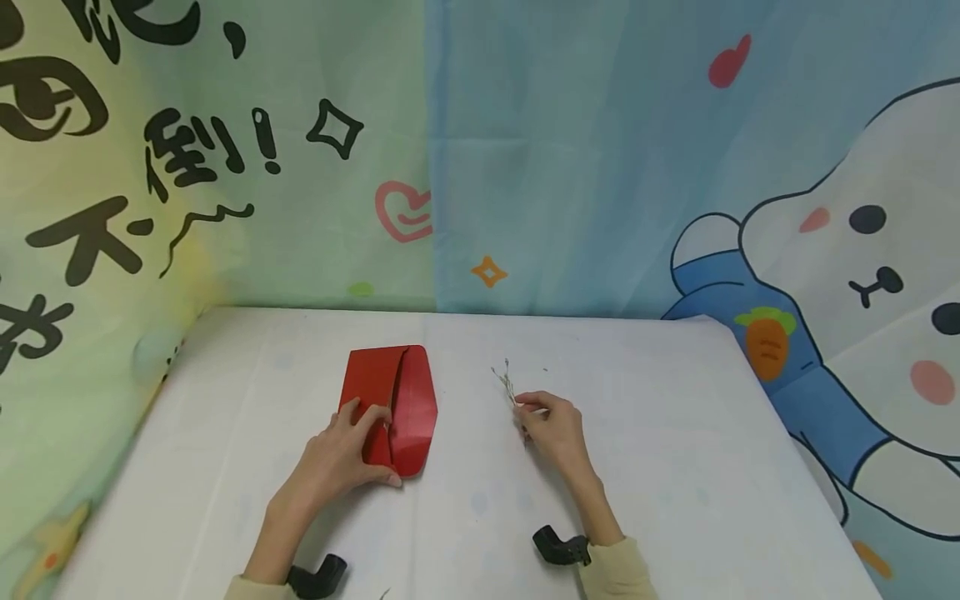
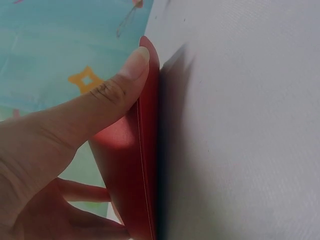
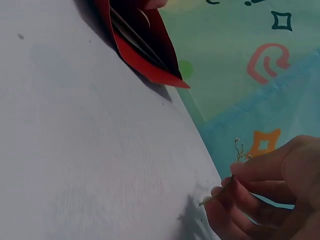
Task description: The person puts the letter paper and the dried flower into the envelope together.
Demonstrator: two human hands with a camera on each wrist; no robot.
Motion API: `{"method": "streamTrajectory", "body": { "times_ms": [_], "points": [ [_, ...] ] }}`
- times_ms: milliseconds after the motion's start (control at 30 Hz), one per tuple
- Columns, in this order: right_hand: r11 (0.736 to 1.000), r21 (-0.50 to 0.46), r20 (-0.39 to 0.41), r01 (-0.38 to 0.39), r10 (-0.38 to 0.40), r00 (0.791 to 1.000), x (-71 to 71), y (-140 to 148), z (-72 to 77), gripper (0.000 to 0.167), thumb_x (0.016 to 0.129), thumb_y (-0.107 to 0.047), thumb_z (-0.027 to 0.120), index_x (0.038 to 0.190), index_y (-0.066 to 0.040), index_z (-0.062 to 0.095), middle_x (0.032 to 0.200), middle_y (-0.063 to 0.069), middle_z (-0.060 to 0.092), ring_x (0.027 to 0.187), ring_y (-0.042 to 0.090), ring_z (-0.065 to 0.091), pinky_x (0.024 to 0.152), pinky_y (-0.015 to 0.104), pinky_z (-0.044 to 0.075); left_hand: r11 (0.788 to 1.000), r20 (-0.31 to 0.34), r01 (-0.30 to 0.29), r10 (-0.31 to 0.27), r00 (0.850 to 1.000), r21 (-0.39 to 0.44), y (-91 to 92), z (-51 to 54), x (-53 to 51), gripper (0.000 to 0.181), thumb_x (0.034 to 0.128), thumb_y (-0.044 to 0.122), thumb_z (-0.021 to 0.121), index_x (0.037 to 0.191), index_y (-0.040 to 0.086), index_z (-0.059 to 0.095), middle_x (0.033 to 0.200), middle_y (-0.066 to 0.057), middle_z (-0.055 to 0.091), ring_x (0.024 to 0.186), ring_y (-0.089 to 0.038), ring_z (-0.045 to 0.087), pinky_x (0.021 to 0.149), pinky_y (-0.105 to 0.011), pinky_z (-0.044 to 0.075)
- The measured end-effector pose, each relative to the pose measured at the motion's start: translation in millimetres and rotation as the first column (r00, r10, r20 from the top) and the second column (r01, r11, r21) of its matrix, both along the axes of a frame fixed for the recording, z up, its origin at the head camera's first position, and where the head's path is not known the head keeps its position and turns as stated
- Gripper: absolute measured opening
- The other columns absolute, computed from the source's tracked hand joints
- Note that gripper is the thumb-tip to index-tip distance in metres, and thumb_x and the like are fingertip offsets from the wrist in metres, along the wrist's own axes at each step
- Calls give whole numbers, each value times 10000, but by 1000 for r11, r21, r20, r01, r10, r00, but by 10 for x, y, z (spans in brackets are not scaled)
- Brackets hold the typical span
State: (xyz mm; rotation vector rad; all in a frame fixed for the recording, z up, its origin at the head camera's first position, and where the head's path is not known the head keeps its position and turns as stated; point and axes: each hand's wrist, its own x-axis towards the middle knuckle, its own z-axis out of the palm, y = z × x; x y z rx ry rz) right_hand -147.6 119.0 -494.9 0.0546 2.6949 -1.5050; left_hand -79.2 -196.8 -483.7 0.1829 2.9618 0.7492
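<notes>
A red paper envelope (image 1: 367, 375) lies on the white table, its glossy flap (image 1: 416, 408) folded out to the right. My left hand (image 1: 337, 458) grips it, the thumb along the near edge and the fingers by the mouth. The left wrist view shows the thumb on the red paper (image 2: 125, 165). In the right wrist view the envelope (image 3: 147, 70) gapes, with dark layers inside. Right of it, my right hand (image 1: 555, 429) pinches a thin dried flower sprig (image 1: 507, 385) between thumb and fingers, apart from the envelope. Its green stem (image 3: 217, 194) pokes out below the fingertips.
A white cloth covers the table (image 1: 712, 450). Near its front edge lies a thin stem-like scrap (image 1: 385, 593), mostly out of frame. Black wrist cameras (image 1: 561, 546) sit at both wrists. A printed curtain (image 1: 562, 167) hangs behind the table.
</notes>
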Motion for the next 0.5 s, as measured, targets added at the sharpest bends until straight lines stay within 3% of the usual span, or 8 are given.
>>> {"method": "streamTrajectory", "body": {
  "times_ms": [300, 500],
  "points": [
    [993, -79, 25, -83, 86, 996, 28, -285, 3, 168, 920, -70, 735, 1081, -24, 756, 853, 94, 696, 573, 182, 677, 543, 261, 548, 1000, 1, -7, 7, 1000, 13, -22, -7, 39, 820, 616, 546, 957, 1266, 263, 545, 1450, -301, 469, 1164, -514, 614, 789, -640, 556],
    [989, -101, 11, -105, 107, 994, 29, -455, 11, 151, 918, -64, 739, 1062, -24, 755, 834, 88, 680, 554, 187, 662, 530, 259, 542, 1000, -6, -4, 4, 1000, 11, -13, -8, 1, 814, 621, 548, 954, 1265, 272, 539, 1455, -301, 470, 1165, -517, 618, 807, -650, 550]
  ]
}}
